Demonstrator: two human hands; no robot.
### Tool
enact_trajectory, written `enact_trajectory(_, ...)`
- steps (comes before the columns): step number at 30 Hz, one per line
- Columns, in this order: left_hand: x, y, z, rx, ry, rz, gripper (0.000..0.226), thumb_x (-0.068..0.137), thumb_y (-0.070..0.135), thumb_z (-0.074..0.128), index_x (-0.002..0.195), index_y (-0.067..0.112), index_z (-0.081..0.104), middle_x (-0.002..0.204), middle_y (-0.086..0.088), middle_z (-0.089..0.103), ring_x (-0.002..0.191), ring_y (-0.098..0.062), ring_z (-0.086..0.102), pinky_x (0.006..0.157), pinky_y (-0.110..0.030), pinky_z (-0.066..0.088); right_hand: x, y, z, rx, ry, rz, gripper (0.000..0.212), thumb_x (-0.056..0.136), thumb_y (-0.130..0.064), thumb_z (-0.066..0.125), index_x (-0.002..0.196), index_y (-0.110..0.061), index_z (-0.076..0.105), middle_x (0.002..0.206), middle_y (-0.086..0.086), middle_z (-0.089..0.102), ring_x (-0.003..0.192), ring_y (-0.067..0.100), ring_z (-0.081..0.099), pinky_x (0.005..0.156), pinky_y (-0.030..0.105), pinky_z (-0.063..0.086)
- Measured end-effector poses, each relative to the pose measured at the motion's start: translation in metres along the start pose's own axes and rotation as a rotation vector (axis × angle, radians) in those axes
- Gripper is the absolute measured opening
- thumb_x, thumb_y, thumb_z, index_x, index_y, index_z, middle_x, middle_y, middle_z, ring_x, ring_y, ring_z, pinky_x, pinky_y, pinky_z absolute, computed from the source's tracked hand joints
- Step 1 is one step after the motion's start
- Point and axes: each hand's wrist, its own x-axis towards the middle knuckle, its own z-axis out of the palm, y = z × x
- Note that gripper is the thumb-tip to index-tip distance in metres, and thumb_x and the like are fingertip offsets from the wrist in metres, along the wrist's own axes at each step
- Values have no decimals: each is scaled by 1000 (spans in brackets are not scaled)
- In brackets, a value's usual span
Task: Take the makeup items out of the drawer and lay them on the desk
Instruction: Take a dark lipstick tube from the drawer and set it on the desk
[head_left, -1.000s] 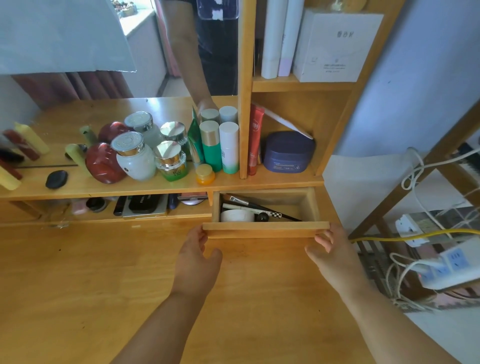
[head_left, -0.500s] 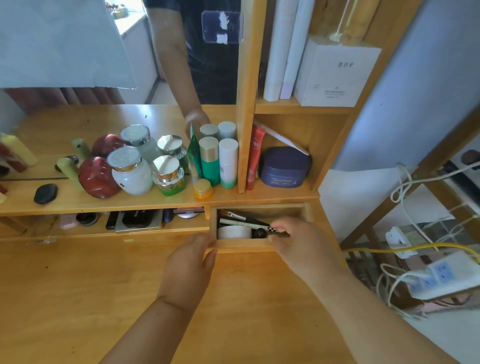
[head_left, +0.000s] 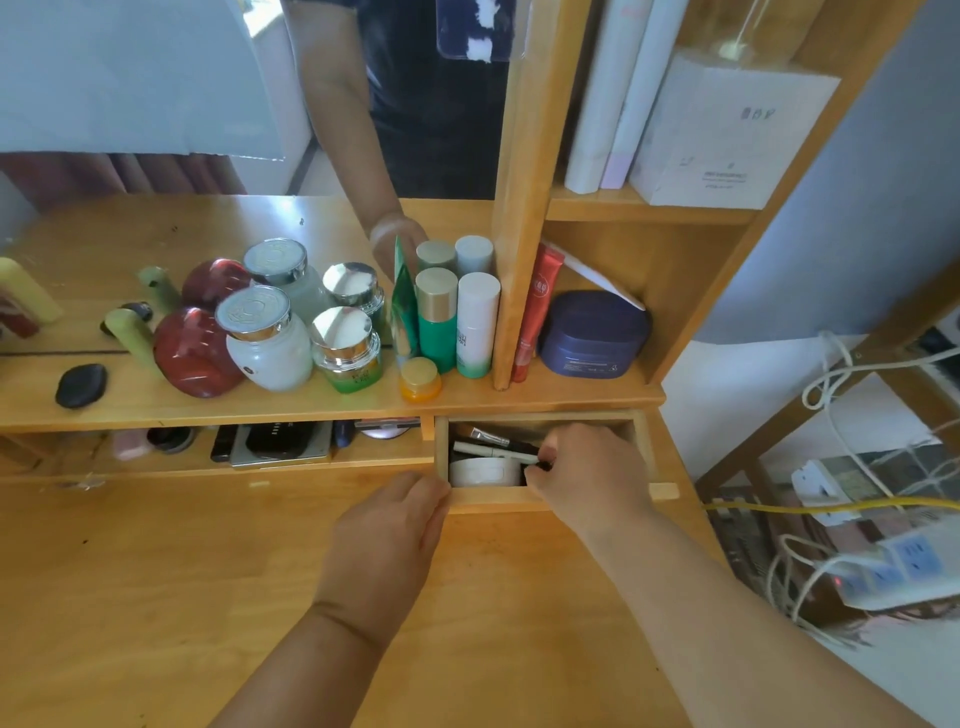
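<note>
- The desk (head_left: 156, 597) fills the lower view, bare wood where the items should land; nothing from the drawer lies on it yet.
- Above it, the shelf (head_left: 260, 410) carries jars and bottles (not the task's business, by my reading).
- The drawer (head_left: 660, 491) is pulled out at right under that shelf, makeup items inside.
- Left hand (head_left: 384, 540) rests at the drawer's front left corner, fingers bent against the wood, seemingly steadying it; a real grip I cannot tell.
- Right hand (head_left: 587, 473) is down in the drawer, fingertips curled and pinching among the slim sticks.
- The round white pot (head_left: 485, 472) sits at the front of the drawer, beside that hand.
- The white pencil (head_left: 493, 452) and the brush (head_left: 485, 435) lie crossed behind it, touching.
- Risk: the sticks overlap, so lifting one could drag a neighbour out and drop it; a thin pinch may also slip.
- Risk: a tug could slide the drawer further if the left hand eases.
</note>
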Motion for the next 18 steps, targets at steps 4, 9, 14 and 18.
enact_trajectory(4,-1,-1,0,-3,-24,-18,20,83,34,44,89,24,60,79,6,67,59,-14,63,46,-22,48,-3,0,0,-31,8,-63,16,85,-31,55,84,-20,66,79,0,67,76,23,61,61,29,45)
enact_trajectory(9,-3,2,-2,-5,-88,-56,21,81,32,51,93,21,64,86,5,69,66,-14,66,53,-23,51,-11,3,-5,43,32,-108,14,85,-28,56,84,-19,67,77,1,68,76,22,61,62,29,47)
enact_trajectory(14,-3,11,-1,14,-69,-27,37,79,37,50,110,18,59,112,-5,66,100,-23,63,85,-37,55,-22,9,-15,166,57,-119,18,84,-24,59,98,-16,68,86,4,72,82,23,64,72,35,53)
enact_trajectory(18,7,34,2,-91,-78,15,39,82,32,58,119,22,55,123,-2,61,111,-20,58,94,-30,48,-33,13,-30,259,70,-115,16,83,-22,61,95,-15,69,82,5,72,78,21,64,71,37,53)
